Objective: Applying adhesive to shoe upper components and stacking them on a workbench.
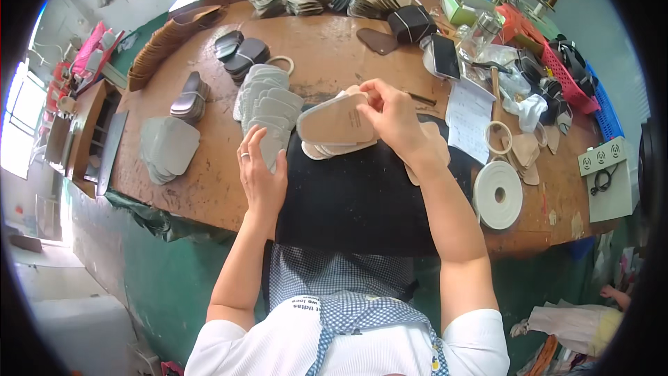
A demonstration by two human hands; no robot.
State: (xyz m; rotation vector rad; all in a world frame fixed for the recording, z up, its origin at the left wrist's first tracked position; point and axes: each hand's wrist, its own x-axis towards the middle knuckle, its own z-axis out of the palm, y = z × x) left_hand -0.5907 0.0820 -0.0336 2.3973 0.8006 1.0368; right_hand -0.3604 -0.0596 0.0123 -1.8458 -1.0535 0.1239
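Between the thumb and fingers of my right hand (395,117) is the edge of a beige, round-cornered flat piece (334,124), tilted above a small pile of similar pieces (321,151). My left hand (264,179) lies with its fingers apart at the near end of a fanned row of grey-white flat pieces (268,101), touching the lowest ones. Beneath the pile a black mat (351,202) covers the table's front edge. More beige pieces (435,145) lie partly hidden behind my right wrist.
On the brown table (229,167) lie grey pieces (169,146), dark bundles (245,56) and stacked pieces (304,4) along the back. To the right are a white tape roll (497,195), a hammer (495,83), a phone (444,56), written paper (467,118) and a pink basket (570,73).
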